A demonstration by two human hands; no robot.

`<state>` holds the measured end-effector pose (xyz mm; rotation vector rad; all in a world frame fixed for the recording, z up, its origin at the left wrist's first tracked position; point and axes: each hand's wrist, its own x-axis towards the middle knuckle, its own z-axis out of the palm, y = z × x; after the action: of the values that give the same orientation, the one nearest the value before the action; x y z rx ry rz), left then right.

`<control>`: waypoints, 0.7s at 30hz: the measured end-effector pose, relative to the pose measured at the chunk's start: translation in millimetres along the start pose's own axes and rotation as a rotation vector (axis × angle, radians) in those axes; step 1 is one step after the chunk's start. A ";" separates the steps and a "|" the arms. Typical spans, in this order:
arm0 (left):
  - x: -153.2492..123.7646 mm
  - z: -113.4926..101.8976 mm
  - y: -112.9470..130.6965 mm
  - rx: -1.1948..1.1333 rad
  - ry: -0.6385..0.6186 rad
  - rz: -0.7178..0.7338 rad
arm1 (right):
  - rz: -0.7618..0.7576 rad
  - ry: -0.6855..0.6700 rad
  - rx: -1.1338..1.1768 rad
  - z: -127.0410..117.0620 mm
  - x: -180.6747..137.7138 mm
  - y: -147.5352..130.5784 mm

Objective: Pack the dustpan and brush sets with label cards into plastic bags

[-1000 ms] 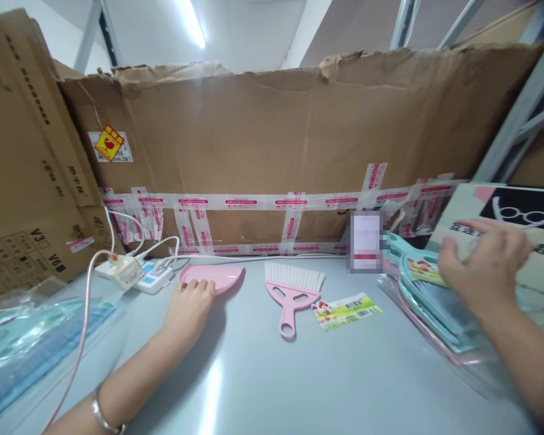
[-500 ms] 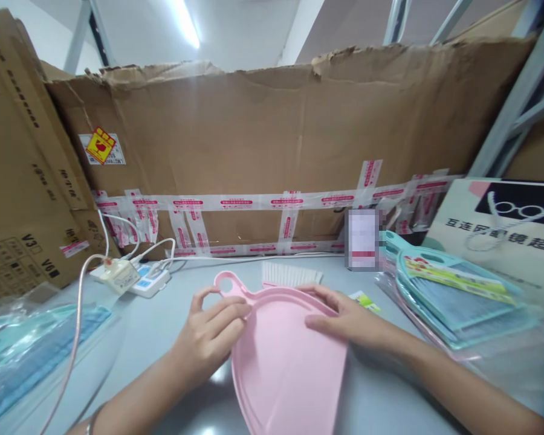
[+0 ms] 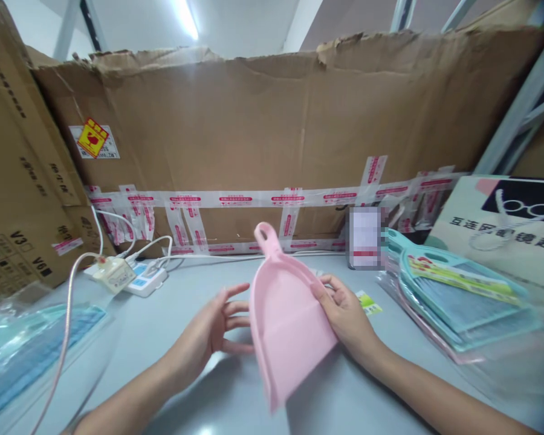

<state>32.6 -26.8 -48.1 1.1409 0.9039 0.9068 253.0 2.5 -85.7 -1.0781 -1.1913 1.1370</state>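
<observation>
A pink dustpan point(image 3: 290, 326) is held up above the table, tilted, its looped handle pointing away from me. My right hand point(image 3: 347, 311) grips its right edge, thumb on the inner face and fingers behind. On the other side, my left hand point(image 3: 224, 326) has its fingers spread at the dustpan's left edge. Its fingertips reach the rim or pass just behind it; I cannot tell whether they touch. The white-bristled brush that lay behind the dustpan is now hidden by it. A small green-and-white label point(image 3: 368, 303) lies beyond my right hand.
Turquoise dustpan sets point(image 3: 466, 290) in clear plastic lie at the right, beside a printed box point(image 3: 462, 211). A phone point(image 3: 365, 238) stands at the back. At left are a power strip point(image 3: 147, 279), cables and bagged blue items point(image 3: 31, 356). A large cardboard box point(image 3: 236, 133) walls the back.
The dustpan has turned and tilted, its handle swinging up and to the right. My left hand has let go of the handle side and spread its fingers; my right hand still grips the right edge.
</observation>
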 end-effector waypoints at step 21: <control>10.9 -18.2 12.1 -0.136 0.602 0.328 | -0.561 -0.221 -1.148 -21.1 9.1 5.2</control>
<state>18.3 -8.4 -40.7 0.9205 1.1290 1.6092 273.9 11.7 -91.3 -1.2887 -2.2497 0.0442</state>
